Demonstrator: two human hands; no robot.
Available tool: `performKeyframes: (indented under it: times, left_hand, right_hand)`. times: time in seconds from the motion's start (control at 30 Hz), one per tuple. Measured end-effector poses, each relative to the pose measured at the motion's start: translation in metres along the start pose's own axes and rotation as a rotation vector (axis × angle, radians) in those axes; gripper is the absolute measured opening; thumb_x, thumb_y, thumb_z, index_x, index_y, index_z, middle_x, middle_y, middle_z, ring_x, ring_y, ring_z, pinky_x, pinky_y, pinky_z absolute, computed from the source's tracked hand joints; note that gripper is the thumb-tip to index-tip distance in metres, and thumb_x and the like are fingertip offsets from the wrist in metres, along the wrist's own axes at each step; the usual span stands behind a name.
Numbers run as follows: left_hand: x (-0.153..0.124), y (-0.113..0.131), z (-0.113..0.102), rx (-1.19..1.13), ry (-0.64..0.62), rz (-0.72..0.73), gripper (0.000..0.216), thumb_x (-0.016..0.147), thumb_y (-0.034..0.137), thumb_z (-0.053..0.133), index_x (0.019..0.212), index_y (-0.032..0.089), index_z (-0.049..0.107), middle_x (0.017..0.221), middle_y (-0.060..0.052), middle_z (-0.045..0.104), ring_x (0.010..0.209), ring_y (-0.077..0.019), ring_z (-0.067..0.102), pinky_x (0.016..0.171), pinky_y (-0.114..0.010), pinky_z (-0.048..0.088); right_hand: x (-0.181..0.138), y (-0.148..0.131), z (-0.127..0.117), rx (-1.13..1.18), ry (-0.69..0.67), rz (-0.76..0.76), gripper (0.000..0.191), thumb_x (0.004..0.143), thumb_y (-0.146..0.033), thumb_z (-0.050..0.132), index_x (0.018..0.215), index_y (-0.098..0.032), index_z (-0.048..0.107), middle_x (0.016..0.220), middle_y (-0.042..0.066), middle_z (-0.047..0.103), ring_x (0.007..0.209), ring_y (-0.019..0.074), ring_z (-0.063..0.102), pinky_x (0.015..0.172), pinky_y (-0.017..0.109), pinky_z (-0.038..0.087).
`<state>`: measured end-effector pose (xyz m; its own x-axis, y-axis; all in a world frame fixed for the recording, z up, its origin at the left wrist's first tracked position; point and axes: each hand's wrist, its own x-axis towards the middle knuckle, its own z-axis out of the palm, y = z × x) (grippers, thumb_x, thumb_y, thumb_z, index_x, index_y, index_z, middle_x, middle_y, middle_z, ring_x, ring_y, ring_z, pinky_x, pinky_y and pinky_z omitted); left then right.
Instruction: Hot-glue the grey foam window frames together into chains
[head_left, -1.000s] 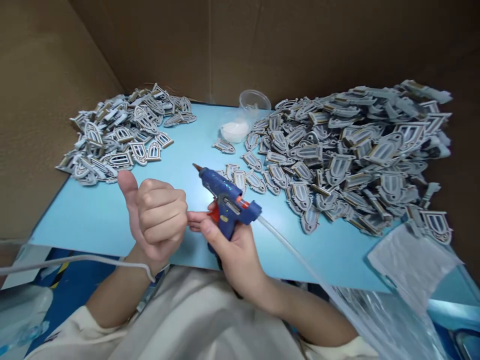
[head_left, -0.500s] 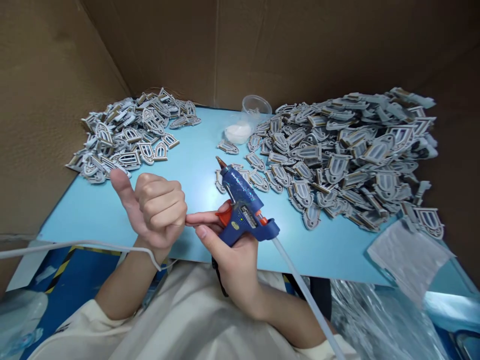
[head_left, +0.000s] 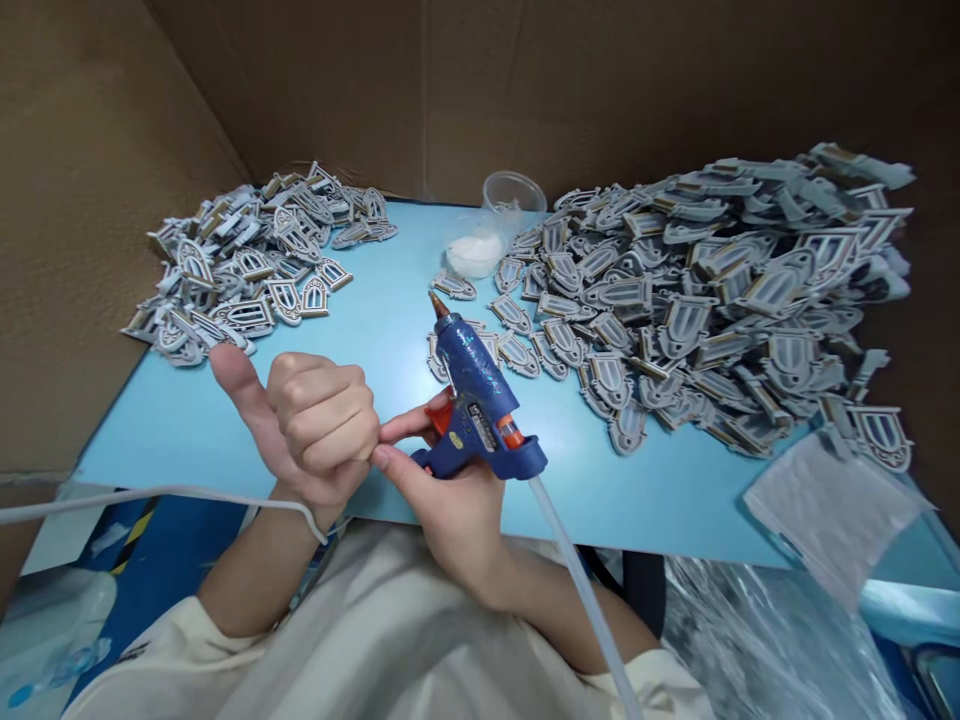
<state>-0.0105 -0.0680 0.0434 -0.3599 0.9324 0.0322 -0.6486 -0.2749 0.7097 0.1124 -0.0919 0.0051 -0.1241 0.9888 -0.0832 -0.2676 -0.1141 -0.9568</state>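
Observation:
My right hand (head_left: 450,480) grips a blue hot glue gun (head_left: 476,390) with glitter in its plastic, its brass nozzle pointing away from me and its red trigger under my fingers. My left hand (head_left: 319,425) is curled into a loose fist beside it, thumb sticking out to the left, with nothing visible in it. Its fingers almost touch my right hand. Beyond the nozzle lie several grey shield-shaped pieces (head_left: 517,352) with arched windows, the near edge of a large heap (head_left: 712,290). A smaller heap (head_left: 247,275) lies to the left.
A pale blue table (head_left: 660,500) carries the heaps, bounded at the back and left by cardboard walls (head_left: 300,90). A clear plastic cup (head_left: 514,192) and a white bag (head_left: 475,253) stand at the back. A translucent sheet (head_left: 829,505) lies front right. A white cord (head_left: 150,492) crosses my left wrist.
The glue gun has swung from pointing left to pointing nearly straight ahead, turning in my right hand. My left hand has stayed nearly still, and the view has shifted slightly.

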Motion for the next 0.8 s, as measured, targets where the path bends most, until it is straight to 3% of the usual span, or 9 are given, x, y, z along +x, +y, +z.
performKeyframes:
  times: [0.17, 0.33, 0.53, 0.7, 0.8]
  left_hand:
    - [0.0, -0.005, 0.001, -0.022, 0.055, 0.003, 0.077, 0.108, 0.058, 0.065, 0.068, 0.021, 0.011, 0.06, 0.01, -0.015, 0.045, -0.0046, -0.019, 0.03, -0.02, -0.002]
    - [-0.001, -0.007, -0.003, -0.151, -0.055, -0.069, 0.069, 0.111, 0.05, 0.062, 0.066, 0.021, 0.02, 0.053, 0.011, -0.003, 0.045, -0.0046, -0.016, 0.031, -0.018, 0.009]
    - [0.006, -0.01, -0.016, -0.165, -0.139, -0.155, 0.074, 0.106, 0.056, 0.07, 0.065, 0.021, 0.019, 0.048, 0.012, 0.003, 0.037, -0.0038, -0.007, 0.031, -0.019, 0.012]
    - [0.037, 0.006, -0.045, -0.182, -0.324, -0.292, 0.073, 0.103, 0.053, 0.075, 0.062, 0.021, 0.024, 0.046, 0.012, 0.012, 0.032, -0.0017, 0.001, 0.03, -0.022, 0.008]
    - [0.06, 0.019, -0.071, 0.116, -0.495, -0.263, 0.068, 0.098, 0.059, 0.076, 0.057, 0.022, 0.037, 0.044, 0.009, 0.025, 0.03, -0.0045, 0.014, 0.03, -0.026, 0.016]
  right_hand:
    - [0.0, 0.008, -0.005, -0.075, 0.009, -0.012, 0.023, 0.089, -0.042, 0.089, 0.099, -0.027, 0.074, 0.093, 0.001, 0.08, 0.091, 0.0228, 0.068, 0.104, 0.047, 0.055]
    - [0.008, -0.001, -0.006, -0.035, -0.006, -0.012, 0.022, 0.086, -0.037, 0.086, 0.089, -0.027, 0.066, 0.085, -0.001, 0.077, 0.09, 0.0214, 0.069, 0.108, 0.046, 0.055]
    - [0.015, -0.017, -0.01, 0.007, -0.148, -0.062, 0.016, 0.092, -0.031, 0.075, 0.092, -0.026, 0.059, 0.084, -0.001, 0.069, 0.078, 0.0159, 0.064, 0.083, 0.034, 0.057]
    - [0.007, -0.038, -0.052, 0.085, -0.071, -0.106, 0.025, 0.093, -0.022, 0.079, 0.105, -0.027, 0.058, 0.081, -0.004, 0.07, 0.068, 0.0134, 0.062, 0.069, 0.029, 0.055]
    - [-0.006, -0.055, -0.09, 0.036, 0.114, -0.249, 0.031, 0.095, -0.014, 0.078, 0.114, -0.031, 0.06, 0.084, -0.004, 0.073, 0.069, 0.0135, 0.065, 0.065, 0.027, 0.054]
